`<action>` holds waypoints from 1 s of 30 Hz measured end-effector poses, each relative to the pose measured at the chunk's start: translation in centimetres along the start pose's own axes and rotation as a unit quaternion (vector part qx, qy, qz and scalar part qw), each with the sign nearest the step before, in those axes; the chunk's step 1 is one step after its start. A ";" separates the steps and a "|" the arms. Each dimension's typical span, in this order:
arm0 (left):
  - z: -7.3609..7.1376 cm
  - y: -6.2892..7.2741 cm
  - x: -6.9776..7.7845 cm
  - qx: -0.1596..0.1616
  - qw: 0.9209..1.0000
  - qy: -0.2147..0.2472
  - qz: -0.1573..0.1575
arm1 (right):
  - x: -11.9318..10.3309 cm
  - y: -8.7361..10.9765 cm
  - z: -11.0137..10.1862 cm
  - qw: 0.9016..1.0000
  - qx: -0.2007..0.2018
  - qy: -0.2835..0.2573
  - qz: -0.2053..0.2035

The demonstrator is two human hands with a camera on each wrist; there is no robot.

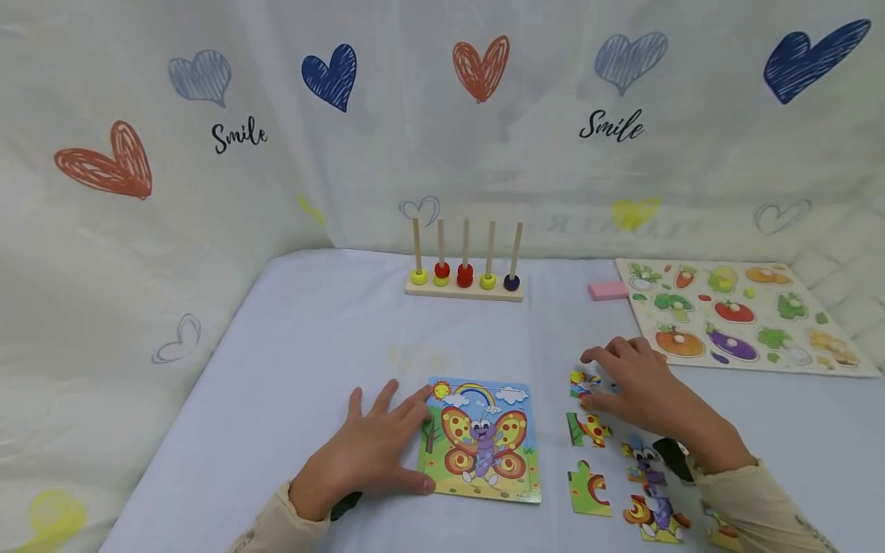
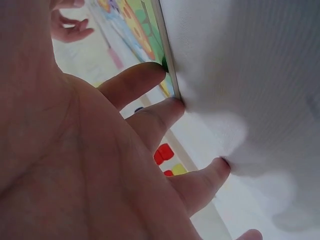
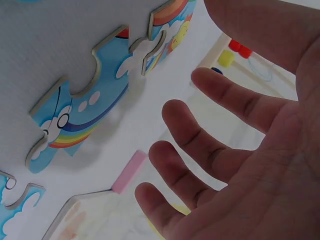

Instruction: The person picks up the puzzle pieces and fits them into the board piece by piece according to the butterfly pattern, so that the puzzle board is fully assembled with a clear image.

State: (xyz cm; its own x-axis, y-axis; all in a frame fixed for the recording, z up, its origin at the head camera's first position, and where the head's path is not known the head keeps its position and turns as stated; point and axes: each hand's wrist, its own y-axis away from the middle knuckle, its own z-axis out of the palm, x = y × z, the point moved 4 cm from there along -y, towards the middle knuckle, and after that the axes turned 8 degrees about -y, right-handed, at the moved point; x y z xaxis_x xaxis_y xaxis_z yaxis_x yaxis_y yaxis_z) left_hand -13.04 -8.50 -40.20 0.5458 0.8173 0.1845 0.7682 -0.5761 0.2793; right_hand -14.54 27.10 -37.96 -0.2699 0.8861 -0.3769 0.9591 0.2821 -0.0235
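Note:
My left hand (image 1: 373, 453) spreads its fingers at the left edge of a square butterfly picture board (image 1: 522, 461). In the left wrist view, two fingertips touch the board's side (image 2: 170, 55), while another rests on the white cloth. Over the upper loose jigsaw pieces hovers my right hand (image 1: 646, 392), its fingers loosely bent and holding nothing. Below its thumb is a sun piece (image 1: 583, 379), partly covered by the hand. The right wrist view shows a rainbow piece (image 3: 105, 65) lying flat, apart from the fingers.
More jigsaw pieces lie nearby, including a wing piece (image 1: 586, 430), a green piece (image 1: 584, 499) and a butterfly body piece (image 1: 658, 511). A bead-and-peg counter (image 1: 442, 290) stands at the back. To the right are a pink block (image 1: 607, 291) and a vegetable peg board (image 1: 698, 307).

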 end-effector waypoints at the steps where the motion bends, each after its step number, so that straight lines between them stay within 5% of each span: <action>1: 0.0 0.0 0.0 -0.001 1.000 0.000 -0.001 | 0.0 0.0 0.1 1.000 -0.002 0.002 0.002; 12: -0.3 0.0 0.2 -0.010 1.000 0.005 -0.002 | 0.4 -0.5 0.7 1.000 -0.012 0.017 0.011; 30: -0.5 0.1 0.1 -0.008 1.000 -0.002 -0.002 | -0.1 -1.0 0.3 0.995 0.011 -0.102 -0.006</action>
State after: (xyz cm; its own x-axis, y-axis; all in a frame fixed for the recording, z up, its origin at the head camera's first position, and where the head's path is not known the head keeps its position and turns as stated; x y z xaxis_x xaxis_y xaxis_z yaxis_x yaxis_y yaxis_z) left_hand -13.07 -8.43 -39.73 0.5445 0.8193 0.1795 0.7647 -0.5729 0.2951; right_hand -15.41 26.65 -38.21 -0.2596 0.7891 -0.5568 0.9583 0.2817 -0.0476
